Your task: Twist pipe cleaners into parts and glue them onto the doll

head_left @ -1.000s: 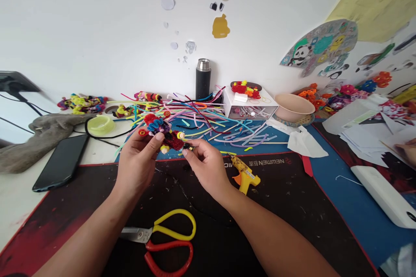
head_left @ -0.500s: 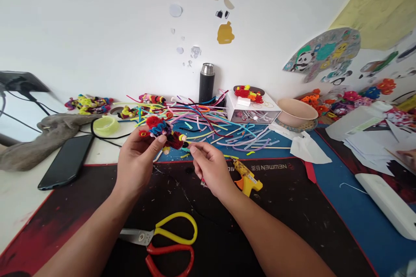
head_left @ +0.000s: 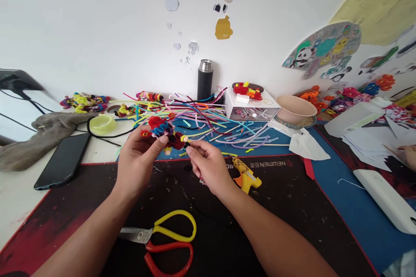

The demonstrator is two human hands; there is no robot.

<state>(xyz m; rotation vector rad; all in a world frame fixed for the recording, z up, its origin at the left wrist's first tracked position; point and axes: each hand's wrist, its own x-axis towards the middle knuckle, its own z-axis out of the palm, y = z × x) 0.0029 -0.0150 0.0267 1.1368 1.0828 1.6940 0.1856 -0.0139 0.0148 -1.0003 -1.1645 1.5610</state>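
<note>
Just above the front mat, my left hand (head_left: 138,153) is closed around a pipe-cleaner doll (head_left: 160,126). The doll has a red fuzzy top, a blue ruffle, dark red legs and a yellow-and-black tip pointing right. My right hand (head_left: 208,162) pinches the doll at that tip with thumb and forefinger; its other fingers are curled in. Below the curled fingers a small red and silver piece shows, too hidden to name. A yellow glue gun (head_left: 247,176) lies on the mat beside my right hand. Scissors (head_left: 173,236) with yellow and red handles lie between my forearms.
Loose pipe cleaners (head_left: 195,114) cover the back, before a black flask (head_left: 205,80) and a small drawer box (head_left: 253,106). At left are a phone (head_left: 63,160) and a yellow-green roll (head_left: 102,125). A bowl (head_left: 296,109) and another person's hand (head_left: 407,155) are to the right.
The camera view has shifted slightly. My right fingertips have moved a little left, closer in on the doll's tip; my left hand keeps its hold.
</note>
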